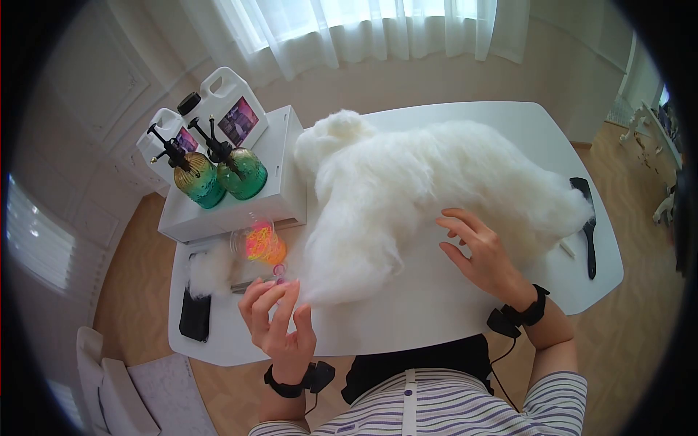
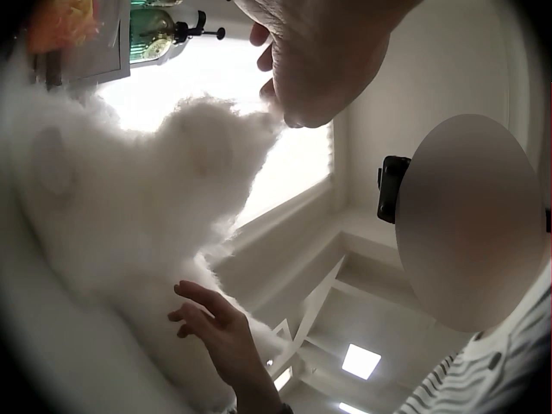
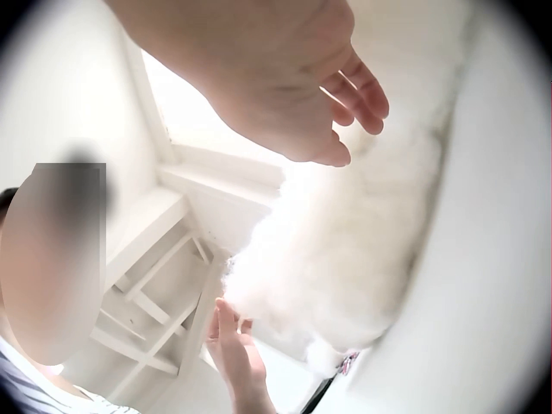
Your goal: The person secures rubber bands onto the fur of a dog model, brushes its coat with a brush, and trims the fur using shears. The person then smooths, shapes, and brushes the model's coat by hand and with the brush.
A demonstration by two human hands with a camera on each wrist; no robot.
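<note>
A big white fluffy dog-shaped figure [image 1: 414,167] lies across the white table. Its fur tapers to a point at the lower left. My left hand [image 1: 276,320] is raised beside that point, fingers loosely bent and thumb apart, the fingertips right at the fur's edge. In the right wrist view the same hand [image 3: 235,354] overlaps the end of the fur. Over the near side of the figure hovers my right hand [image 1: 483,258], fingers relaxed and slightly bent with nothing between them. Small pinkish rings [image 1: 279,270] lie just beyond my left fingertips.
Left of the fur stands a clear cup [image 1: 264,243] of bright pink and yellow bits. Behind it, a white box [image 1: 247,214] bears green spray bottles [image 1: 243,174] and white jugs [image 1: 233,109]. A black pouch [image 1: 195,316] and white fluff [image 1: 212,270] lie left, a black brush [image 1: 590,240] right.
</note>
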